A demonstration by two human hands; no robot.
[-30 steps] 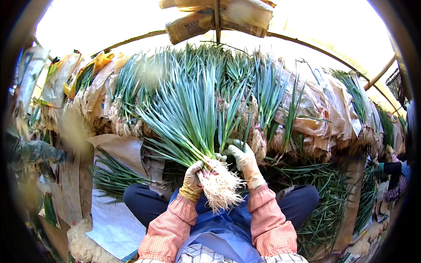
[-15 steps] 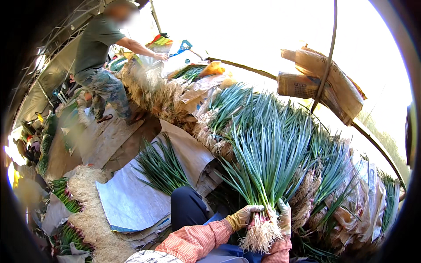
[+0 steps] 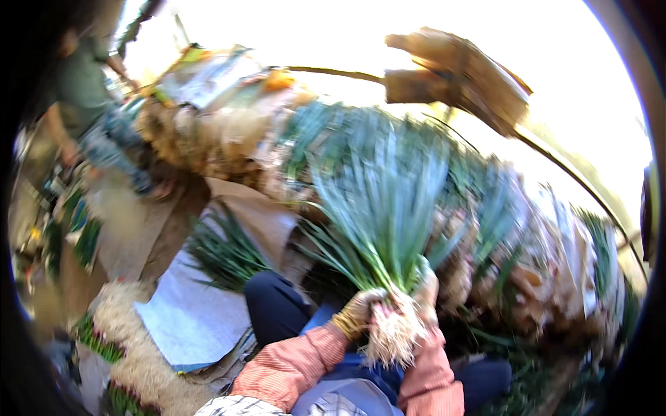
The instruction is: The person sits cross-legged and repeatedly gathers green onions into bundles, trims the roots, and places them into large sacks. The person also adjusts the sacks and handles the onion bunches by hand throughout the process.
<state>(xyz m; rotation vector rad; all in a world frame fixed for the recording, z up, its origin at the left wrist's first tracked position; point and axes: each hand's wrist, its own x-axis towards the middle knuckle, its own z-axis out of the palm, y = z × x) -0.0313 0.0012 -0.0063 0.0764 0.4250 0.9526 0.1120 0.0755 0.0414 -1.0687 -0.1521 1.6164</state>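
A big bunch of spring onions (image 3: pixel 388 208) stands upright in front of me. Its long green leaves fan out away from me and its pale roots hang toward my lap. My left hand (image 3: pixel 357 313), in a yellowish work glove, is closed around the left side of the stems just above the roots. On the other side my right hand (image 3: pixel 425 286), in a pale glove, wraps the same stems. Pinkish bulb ends show between the two hands. Motion blurs the leaf tips and the fingers somewhat.
At left, more spring onions (image 3: pixel 225 253) lie on grey-white sheeting (image 3: pixel 198 312). Rooted bunches (image 3: pixel 142 333) are stacked at lower left. A long pile of onions (image 3: pixel 326 132) and wrapping runs behind. Brown paper sacks (image 3: pixel 458 80) hang at upper right. Another person (image 3: pixel 90 97) stands far left.
The view has swung right, so the scene sits further left and is blurred. Both hands keep hold of the onions. The other person now stands more upright, one arm lowered.
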